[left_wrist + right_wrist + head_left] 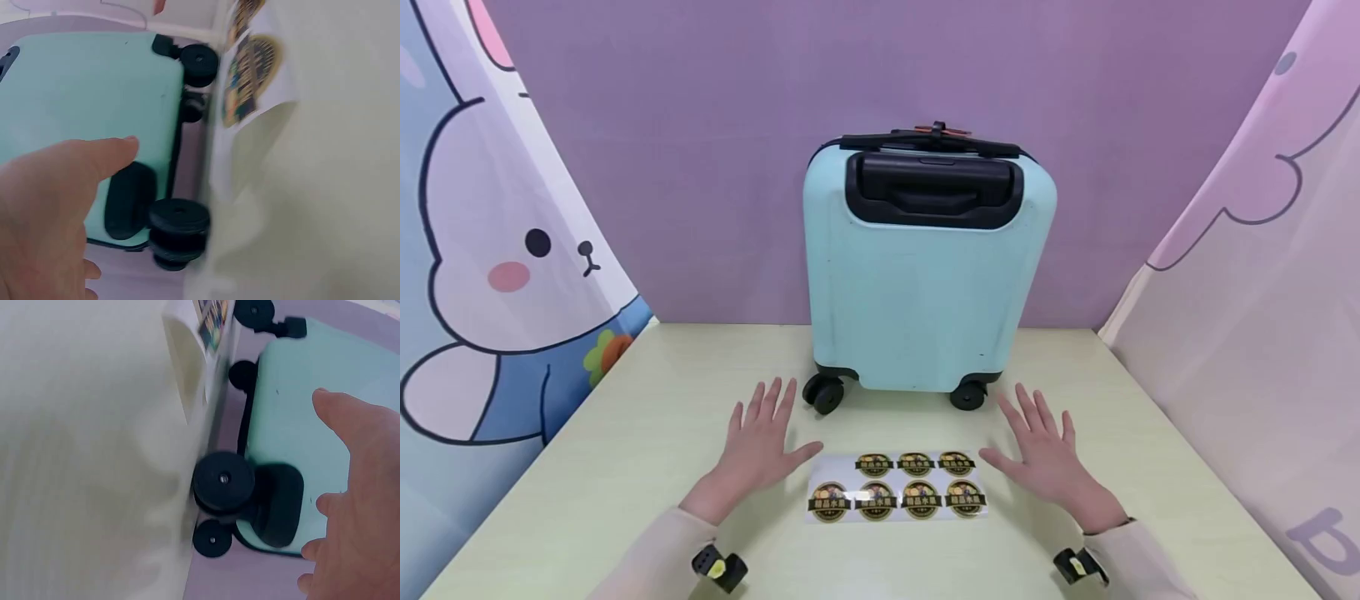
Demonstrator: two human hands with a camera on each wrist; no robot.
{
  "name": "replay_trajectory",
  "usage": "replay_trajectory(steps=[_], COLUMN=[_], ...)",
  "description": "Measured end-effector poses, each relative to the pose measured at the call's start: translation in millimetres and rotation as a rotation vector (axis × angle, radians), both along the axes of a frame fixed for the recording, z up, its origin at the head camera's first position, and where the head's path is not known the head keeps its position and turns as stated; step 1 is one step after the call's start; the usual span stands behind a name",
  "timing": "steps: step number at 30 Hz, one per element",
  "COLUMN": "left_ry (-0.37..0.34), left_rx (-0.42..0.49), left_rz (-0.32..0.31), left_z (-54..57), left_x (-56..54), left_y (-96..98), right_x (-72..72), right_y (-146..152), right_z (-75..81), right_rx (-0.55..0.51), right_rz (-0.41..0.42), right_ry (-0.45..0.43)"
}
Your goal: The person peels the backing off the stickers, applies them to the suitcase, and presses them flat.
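Boxy hard-shell suitcase [917,300] at 12 o'clock is pale aqua, with round black wheels [828,397] and a black handle panel [936,212]. The flat white sticker sheet [831,467] at 6 o'clock has round black-and-gold labels [921,499]. Pale cream wood-grain tabletop [625,450], plain purple backdrop [722,183]. And the printed cloth panel [430,508] at 9 o'clock? Pink-cheeked cartoon bunny [497,204] in blue, thick dark outlines.

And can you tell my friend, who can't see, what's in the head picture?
A light blue suitcase stands upright on a pale table. In front, a person's open left hand and right hand flank a white sheet with seven round black-and-gold stickers.
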State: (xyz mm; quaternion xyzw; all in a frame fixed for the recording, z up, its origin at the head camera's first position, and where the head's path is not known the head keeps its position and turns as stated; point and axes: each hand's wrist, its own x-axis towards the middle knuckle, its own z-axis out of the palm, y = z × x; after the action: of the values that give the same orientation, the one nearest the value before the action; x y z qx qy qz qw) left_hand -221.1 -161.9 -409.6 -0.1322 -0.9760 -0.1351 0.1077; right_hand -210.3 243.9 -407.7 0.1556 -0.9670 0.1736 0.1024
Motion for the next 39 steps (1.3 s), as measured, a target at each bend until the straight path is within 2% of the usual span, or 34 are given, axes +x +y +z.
replay_trajectory(steps=[5, 10, 13, 17, 21, 32, 36, 39], left_ry=[-0.008, -0.059, -0.148, -0.287, -0.381, -0.547, -0.573, -0.56], left_rx=[0.092, 0.199, 0.29, 0.456, 0.587, 0.788, 0.845, 0.872], left_rz=[-0.032, -0.057, -0.067, -0.083, -0.12, -0.258, -0.282, -0.294], left_z=[-6.5, -13.6, -16.5, -17.9, -18.9, -25.5, -27.3, -28.9], left_x=[10.1, 16.9, 20.3, 24.3, 26.5, 32.6, 31.7, 30.6], left_y=[1.0, 0.0, -0.5, 0.0, -0.6, -7.7, -6.9, -6.2], right_x=[3.3, 8.4, 11.3, 14.2, 15.8, 18.7, 20.4, 22.0], right_y=[-12, -23, -30, -37, -40, -48, -51, -54], right_z=[-5.1, -8.0, -9.7, -13.6, -17.3, -22.5, -23.0, -23.4], right_rx=[0.019, 0.02, 0.019, 0.038, 0.058, 0.158, 0.199, 0.224], right_rz=[0.063, 0.137, 0.18, 0.235, 0.289, 0.411, 0.468, 0.498], right_ry=[0.036, 0.05, 0.052, 0.05, 0.072, 0.072, 0.124, 0.144])
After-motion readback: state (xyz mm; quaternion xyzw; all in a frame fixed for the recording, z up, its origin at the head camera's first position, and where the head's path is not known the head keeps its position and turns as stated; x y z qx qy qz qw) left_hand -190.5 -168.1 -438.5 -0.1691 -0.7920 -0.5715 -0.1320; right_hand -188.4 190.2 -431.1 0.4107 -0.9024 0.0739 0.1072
